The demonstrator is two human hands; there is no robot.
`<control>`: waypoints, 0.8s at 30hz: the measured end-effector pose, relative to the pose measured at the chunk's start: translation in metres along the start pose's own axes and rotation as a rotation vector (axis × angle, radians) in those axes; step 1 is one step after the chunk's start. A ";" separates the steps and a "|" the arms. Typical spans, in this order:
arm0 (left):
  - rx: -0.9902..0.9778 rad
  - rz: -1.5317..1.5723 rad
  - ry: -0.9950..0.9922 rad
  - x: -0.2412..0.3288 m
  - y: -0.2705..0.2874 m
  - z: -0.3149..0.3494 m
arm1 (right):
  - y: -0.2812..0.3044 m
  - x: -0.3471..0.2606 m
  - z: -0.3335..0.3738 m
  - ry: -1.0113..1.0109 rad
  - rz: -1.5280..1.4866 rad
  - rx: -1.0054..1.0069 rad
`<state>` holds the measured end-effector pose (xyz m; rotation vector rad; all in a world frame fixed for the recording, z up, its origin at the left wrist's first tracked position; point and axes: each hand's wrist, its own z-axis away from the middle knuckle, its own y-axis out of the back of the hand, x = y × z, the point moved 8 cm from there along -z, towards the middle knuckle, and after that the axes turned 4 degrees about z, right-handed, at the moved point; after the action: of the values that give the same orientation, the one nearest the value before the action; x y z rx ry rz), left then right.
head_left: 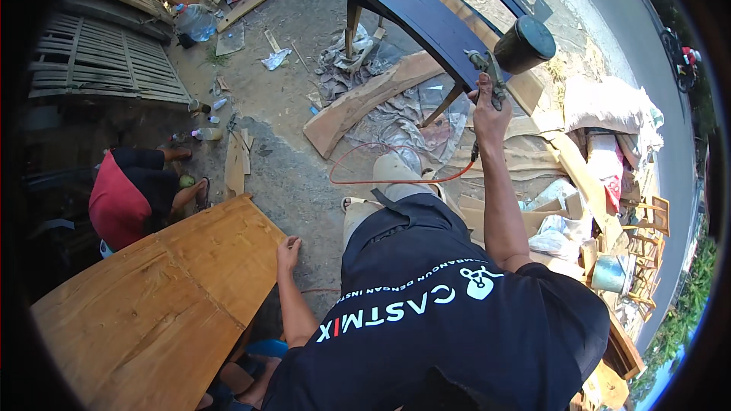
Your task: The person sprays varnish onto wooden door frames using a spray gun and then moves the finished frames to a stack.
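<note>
Holding spray gun (496,74), within right fingers (484,87)

You had two hands in view: one left hand (288,254) and one right hand (492,110). There was one spray gun (495,78), with one dark cup (525,44) and one orange hose (381,182). Around you were one brown wooden panel (183,281), one broad dark board (419,11), one large clear jug (196,23), one bucket (611,272) and one slatted panel (110,61). The wood scraps (369,99) overlapped too much to count.
</note>
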<state>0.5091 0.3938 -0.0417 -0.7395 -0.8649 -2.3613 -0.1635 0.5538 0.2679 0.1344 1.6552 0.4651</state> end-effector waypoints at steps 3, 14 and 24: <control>0.005 -0.195 -0.057 0.044 0.042 -0.047 | -0.035 -0.003 0.022 -0.102 0.088 -0.018; -0.201 -0.245 -0.371 0.262 0.054 -0.247 | -0.115 0.025 0.034 -0.036 -0.127 0.107; -0.414 -0.537 -0.013 0.250 0.107 -0.325 | -0.016 0.079 0.115 -0.619 0.174 0.556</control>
<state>0.2952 0.0284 -0.0483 -0.7464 -0.6385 -3.0769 -0.0605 0.5922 0.1808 0.7620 1.1221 0.0581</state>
